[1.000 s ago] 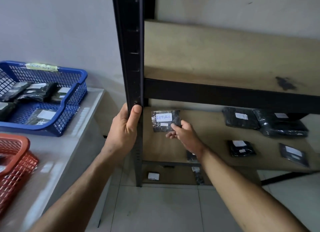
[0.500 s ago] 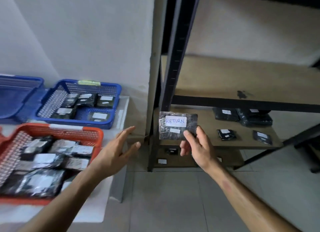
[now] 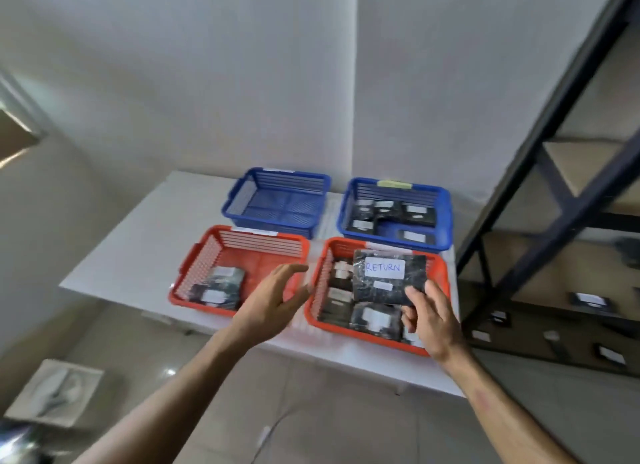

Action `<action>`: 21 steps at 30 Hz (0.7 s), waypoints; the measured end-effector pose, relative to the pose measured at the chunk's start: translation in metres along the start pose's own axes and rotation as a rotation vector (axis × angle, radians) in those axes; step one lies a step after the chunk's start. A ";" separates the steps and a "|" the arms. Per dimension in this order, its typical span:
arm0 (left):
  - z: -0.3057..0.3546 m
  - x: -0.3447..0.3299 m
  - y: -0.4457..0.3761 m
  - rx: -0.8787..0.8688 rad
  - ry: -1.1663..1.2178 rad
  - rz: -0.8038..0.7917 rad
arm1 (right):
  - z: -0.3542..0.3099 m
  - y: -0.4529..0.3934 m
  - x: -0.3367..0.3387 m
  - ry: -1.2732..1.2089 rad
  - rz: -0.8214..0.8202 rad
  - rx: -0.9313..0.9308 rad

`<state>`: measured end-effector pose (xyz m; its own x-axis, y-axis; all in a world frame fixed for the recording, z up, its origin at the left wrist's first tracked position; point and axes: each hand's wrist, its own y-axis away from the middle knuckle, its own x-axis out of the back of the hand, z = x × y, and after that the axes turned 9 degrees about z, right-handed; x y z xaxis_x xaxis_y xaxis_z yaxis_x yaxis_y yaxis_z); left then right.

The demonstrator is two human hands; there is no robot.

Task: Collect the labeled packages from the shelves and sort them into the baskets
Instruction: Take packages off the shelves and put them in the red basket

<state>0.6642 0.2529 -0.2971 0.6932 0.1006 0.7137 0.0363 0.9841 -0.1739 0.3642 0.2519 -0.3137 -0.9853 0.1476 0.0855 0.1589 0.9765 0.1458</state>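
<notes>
We read "RETURN" in blue on the white label of the black plastic-wrapped package (image 3: 388,282), pinched by our right hand (image 3: 433,319) above the near-right red plastic basket (image 3: 437,268). Our left hand (image 3: 273,302) hovers spread, holding nothing. Four baskets sit on the white table (image 3: 138,252), beside a black metal shelf (image 3: 540,200).

white table (image 3: 145,241), four baskets (image 3: 277,203) (two blue)
</notes>
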 end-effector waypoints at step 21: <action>-0.286 0.126 -0.041 0.468 -0.014 -0.030 | 0.091 -0.118 -0.383 0.240 -0.089 -0.253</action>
<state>0.9557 0.1838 -0.3941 0.6865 0.0700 0.7237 -0.2749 0.9465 0.1692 0.7168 0.0945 -0.4530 -0.9583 -0.0066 0.2857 0.1131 0.9094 0.4002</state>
